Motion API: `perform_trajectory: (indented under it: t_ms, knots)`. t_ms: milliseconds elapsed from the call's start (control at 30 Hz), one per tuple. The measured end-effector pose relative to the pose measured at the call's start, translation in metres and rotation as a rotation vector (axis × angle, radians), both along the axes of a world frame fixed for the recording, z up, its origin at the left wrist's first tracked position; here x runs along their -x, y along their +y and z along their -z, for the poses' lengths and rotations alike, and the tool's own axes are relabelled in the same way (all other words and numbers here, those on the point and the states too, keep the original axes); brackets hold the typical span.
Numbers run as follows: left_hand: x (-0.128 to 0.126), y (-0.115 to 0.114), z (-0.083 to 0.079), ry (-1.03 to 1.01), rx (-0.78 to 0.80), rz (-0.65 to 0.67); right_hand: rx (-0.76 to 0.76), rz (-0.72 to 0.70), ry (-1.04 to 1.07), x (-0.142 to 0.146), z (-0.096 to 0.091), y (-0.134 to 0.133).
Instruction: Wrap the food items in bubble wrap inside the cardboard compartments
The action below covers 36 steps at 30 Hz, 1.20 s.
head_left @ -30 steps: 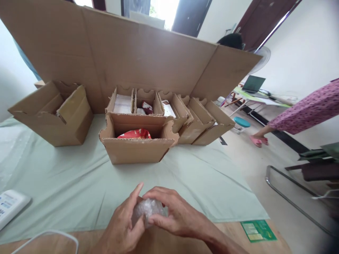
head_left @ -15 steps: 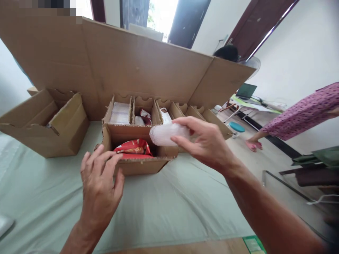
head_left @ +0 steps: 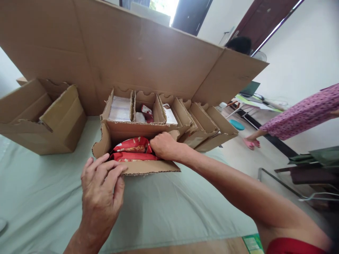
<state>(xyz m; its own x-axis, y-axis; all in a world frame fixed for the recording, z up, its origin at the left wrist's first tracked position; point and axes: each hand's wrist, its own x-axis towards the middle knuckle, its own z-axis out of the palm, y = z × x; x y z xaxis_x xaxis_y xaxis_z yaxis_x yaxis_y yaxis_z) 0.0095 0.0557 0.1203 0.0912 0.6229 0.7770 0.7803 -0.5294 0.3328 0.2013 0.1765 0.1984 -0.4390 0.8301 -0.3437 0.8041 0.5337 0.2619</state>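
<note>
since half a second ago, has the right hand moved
Yes: the right hand has moved left against the back boxes, and now reaches inside the front box.

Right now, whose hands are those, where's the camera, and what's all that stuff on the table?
There's no machine: these are one person's bare hands. The camera sits on that person's head, looking forward and down. On the pale green cloth stand open cardboard boxes: a big box at picture left, a row of narrower boxes, and a front box. The left hand touches the front box's near edge. The right hand reaches inside, beside red packets. Its fingertips are hidden, so I can't tell whether it's holding anything.
</note>
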Motion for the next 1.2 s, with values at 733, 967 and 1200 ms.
perform_trajectory:
  t_ms: [733, 967, 1200]
  knots:
    - [-0.011, 0.016, 0.041, -1.025, 0.482, 0.022, -0.110, 0.436, 1.346, -0.071, 0.096, -0.092]
    - [-0.014, 0.020, 0.037, -1.092, 0.492, 0.086, -0.160, 0.455, 1.448, -0.051, 0.098, -0.089]
    - [-0.004, -0.055, 0.038, -1.102, 0.524, 0.133, -0.429, 0.446, 1.385, -0.041, 0.097, -0.174]
